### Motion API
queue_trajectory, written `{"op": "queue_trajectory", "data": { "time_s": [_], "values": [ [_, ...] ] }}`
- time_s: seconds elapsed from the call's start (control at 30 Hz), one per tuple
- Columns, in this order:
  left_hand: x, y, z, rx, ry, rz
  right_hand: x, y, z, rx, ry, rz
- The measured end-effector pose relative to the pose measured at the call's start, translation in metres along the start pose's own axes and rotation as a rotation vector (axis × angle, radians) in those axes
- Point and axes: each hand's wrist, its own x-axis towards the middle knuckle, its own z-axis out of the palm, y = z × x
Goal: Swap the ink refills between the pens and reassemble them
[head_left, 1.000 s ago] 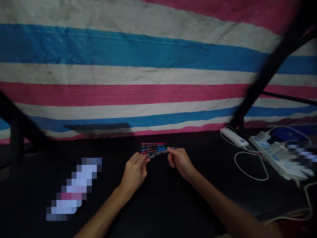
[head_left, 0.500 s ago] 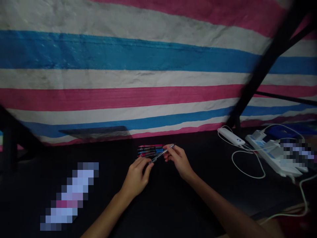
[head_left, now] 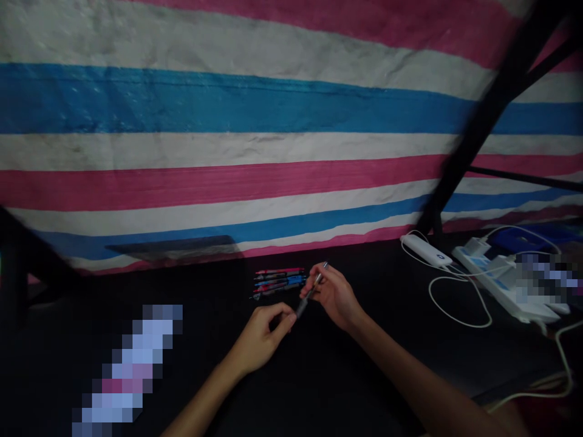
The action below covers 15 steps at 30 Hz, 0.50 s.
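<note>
Pen between both hands, beside a row of pens

You've got a slim pen with a clear-looking barrel and dark grip (head_left: 311, 294) tilted above the black, flat tabletop (head_left: 273, 394), its upper end leaning away and to the right. Your right hand (head_left: 337, 300) is partly curled, fingers closed around the upper barrel. Your left hand (head_left: 260, 341) has thumb and forefinger pinched at the pen's lower, dark end; other fingers folded, exact contact too dim to tell. Just beyond lies a close row of slim red, blue and dark pens (head_left: 279, 282), roughly parallel, apart from the left hand. White plastic power strip (head_left: 496, 279) sits well apart on the right.

Step in hand, my read: two-handed handling of this single pen. Next move calls for a firm right-hand hold before your left pinch loosens, and clearance from the row.
</note>
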Motion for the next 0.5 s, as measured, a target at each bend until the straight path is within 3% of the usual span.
{"op": "queue_trajectory", "data": {
  "time_s": [0.17,0.3,0.5],
  "values": [
    [-0.003,-0.002,-0.002,0.18,0.005,0.054,0.004,-0.02,-0.01,0.051,0.169,0.064],
    [-0.003,-0.008,-0.003,0.282,0.017,0.086,0.006,-0.028,-0.019,0.273,0.104,0.186],
    [-0.001,-0.014,-0.008,0.385,0.077,0.085,0.005,-0.029,-0.025,0.379,0.038,0.207]
  ]
}}
